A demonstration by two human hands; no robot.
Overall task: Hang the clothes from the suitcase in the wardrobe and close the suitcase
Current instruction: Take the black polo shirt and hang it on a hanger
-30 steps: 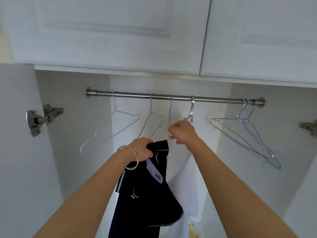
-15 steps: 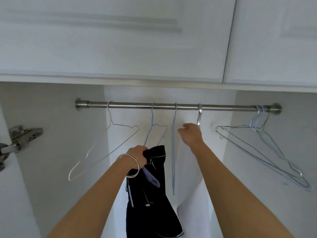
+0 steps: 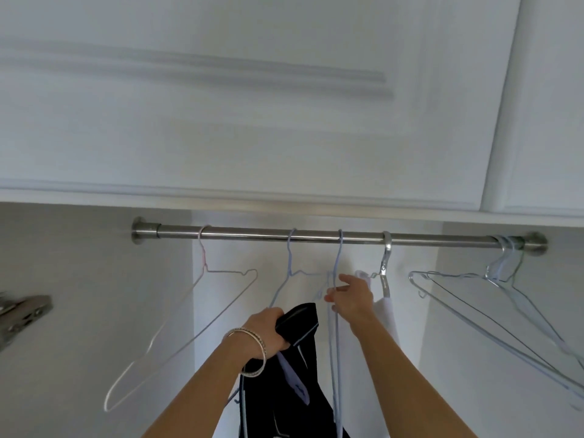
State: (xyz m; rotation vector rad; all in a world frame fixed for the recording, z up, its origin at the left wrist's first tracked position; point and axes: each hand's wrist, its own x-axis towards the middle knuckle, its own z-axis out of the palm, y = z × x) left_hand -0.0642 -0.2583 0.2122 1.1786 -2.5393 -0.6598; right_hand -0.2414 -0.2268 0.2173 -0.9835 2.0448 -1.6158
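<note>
Overhead, the white wardrobe [image 3: 94,311] opens beneath closed upper doors, its brushed steel rail [image 3: 331,237] running level from left to right. A white garment [image 3: 384,314] hangs already by a silver hook. The left hand [image 3: 270,328] grips the bunched navy garment with pale piping [image 3: 297,374], drooping lengthwise below. The right hand [image 3: 349,300], nearer the rail, pinches the pale blue wire hanger [image 3: 337,295], hanging edge-on just right of the navy garment.

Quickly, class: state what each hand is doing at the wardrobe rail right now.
Left hand: grips the dark garment.
Right hand: fingers pinch the thin blue hanger hanging edge-on from the rail.
</note>
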